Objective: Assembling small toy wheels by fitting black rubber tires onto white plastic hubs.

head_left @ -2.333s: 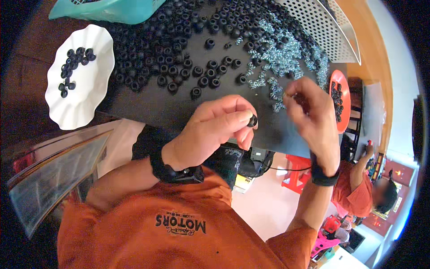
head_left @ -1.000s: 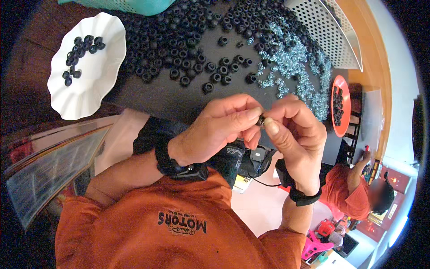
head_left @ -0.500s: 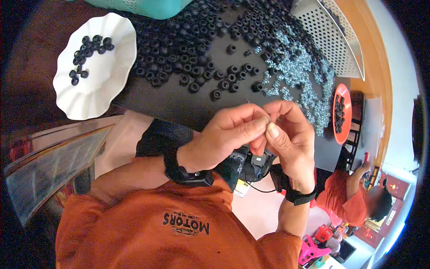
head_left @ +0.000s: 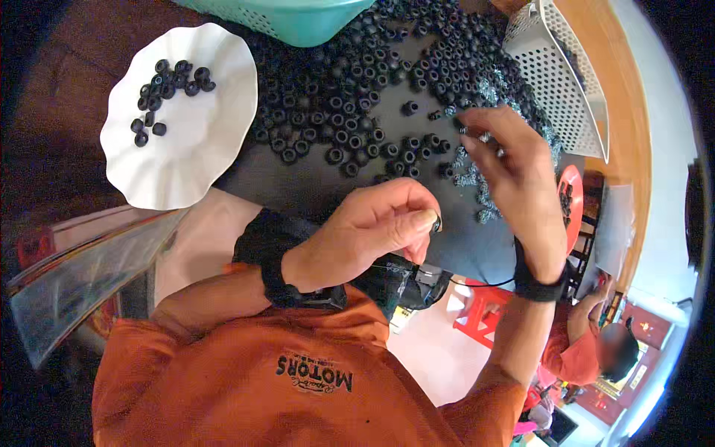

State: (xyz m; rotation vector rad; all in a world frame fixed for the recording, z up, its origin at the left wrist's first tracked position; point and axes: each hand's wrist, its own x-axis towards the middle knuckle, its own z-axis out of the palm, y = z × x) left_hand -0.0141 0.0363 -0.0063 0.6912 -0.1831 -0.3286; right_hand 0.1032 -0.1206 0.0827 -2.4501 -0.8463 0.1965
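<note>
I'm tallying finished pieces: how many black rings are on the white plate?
About 13, all on the white plate's upper left: a cluster of roughly nine black rings near the top rim and about four lower left. Some overlap, so the count may be off.

White scalloped plate [head_left: 190,160], teal basket [head_left: 298,18], white perforated tray [head_left: 570,89], red stool [head_left: 491,309], possibly plastic.

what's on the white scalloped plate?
A cluster of small black rings near the far rim of the white plate; the rest is bare. Whether screws sit inside them can't be made out.
</note>
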